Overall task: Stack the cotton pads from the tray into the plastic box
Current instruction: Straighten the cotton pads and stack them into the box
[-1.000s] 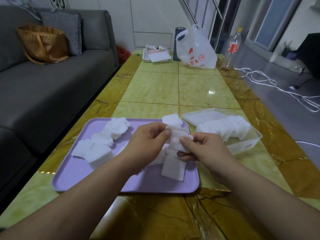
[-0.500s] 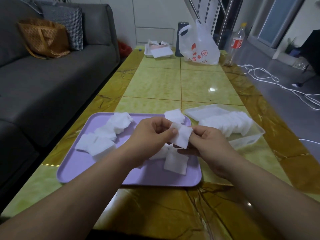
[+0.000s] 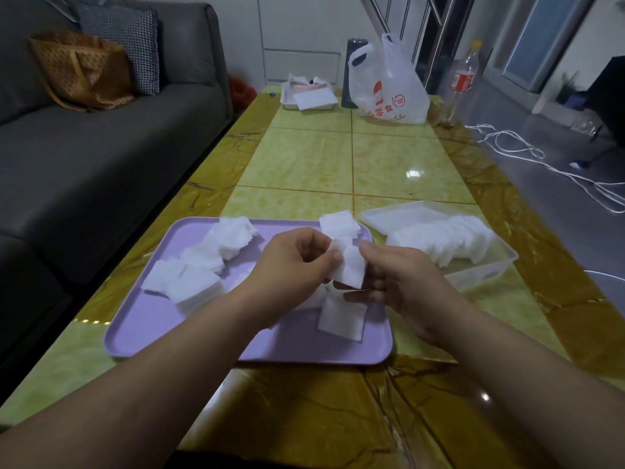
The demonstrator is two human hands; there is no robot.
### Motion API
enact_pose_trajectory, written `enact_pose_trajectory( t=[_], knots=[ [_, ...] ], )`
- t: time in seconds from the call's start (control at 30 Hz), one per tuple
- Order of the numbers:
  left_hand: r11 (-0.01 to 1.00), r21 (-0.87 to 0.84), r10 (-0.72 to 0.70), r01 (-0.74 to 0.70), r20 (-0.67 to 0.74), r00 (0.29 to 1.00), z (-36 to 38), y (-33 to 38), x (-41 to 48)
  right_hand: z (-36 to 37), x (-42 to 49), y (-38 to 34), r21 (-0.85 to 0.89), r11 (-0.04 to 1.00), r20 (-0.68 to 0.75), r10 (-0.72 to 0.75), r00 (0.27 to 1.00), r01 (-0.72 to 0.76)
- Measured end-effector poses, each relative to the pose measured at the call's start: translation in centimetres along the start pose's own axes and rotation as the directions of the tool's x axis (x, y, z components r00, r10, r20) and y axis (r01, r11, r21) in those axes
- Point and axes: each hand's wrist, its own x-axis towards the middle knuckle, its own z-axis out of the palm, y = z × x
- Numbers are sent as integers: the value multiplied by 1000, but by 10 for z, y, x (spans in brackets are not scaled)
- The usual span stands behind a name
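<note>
A purple tray (image 3: 169,333) lies on the table with several white cotton pads: a heap at its left (image 3: 189,282), a pile at its back left (image 3: 233,235), one small pile at its back right corner (image 3: 338,223) and one pad near its right front (image 3: 341,318). Above the tray's right half, my left hand (image 3: 294,269) and my right hand (image 3: 402,282) together pinch a small bunch of cotton pads (image 3: 350,269). To the right stands the clear plastic box (image 3: 483,274), holding a leaning row of pads (image 3: 443,238).
The box's clear lid (image 3: 399,216) lies behind it. At the table's far end are a white plastic bag (image 3: 389,89), a dark cylinder (image 3: 351,72), a bottle (image 3: 461,82) and a small tray of papers (image 3: 309,96). A grey sofa (image 3: 101,147) runs along the left; cables (image 3: 541,157) lie on the floor.
A long strip of pads hung from my hands a second ago; most of it has dropped onto the tray, and both hands now hold a smaller bunch slightly higher.
</note>
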Motion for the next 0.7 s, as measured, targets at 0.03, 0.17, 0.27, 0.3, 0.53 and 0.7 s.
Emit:
enact_pose_trajectory(
  t=[0.03,0.17,0.27,0.3,0.53,0.7],
  knots=[
    [1000,21,19,-19,-3,1000,1,-2,1,1,-1,1,-46,999,-8,-24,1000,24],
    [950,291,114,-110,6,993,-1,-5,4,2,1,6,-124,989,-158,-94,983,75],
    [759,627,72,-176,188,979,-5,-5,-2,-1,2,4,-87,993,-267,-95,959,74],
    [703,686,22,-188,243,970,-4,-6,-4,-2,3,3,-96,992,-291,-101,951,75],
    [613,763,-77,-205,315,946,3,0,-7,-1,4,6,-135,990,-310,-92,946,52],
    [848,518,-63,-111,308,949,-12,5,-7,-5,6,7,-129,989,-318,-115,941,77]
  ],
)
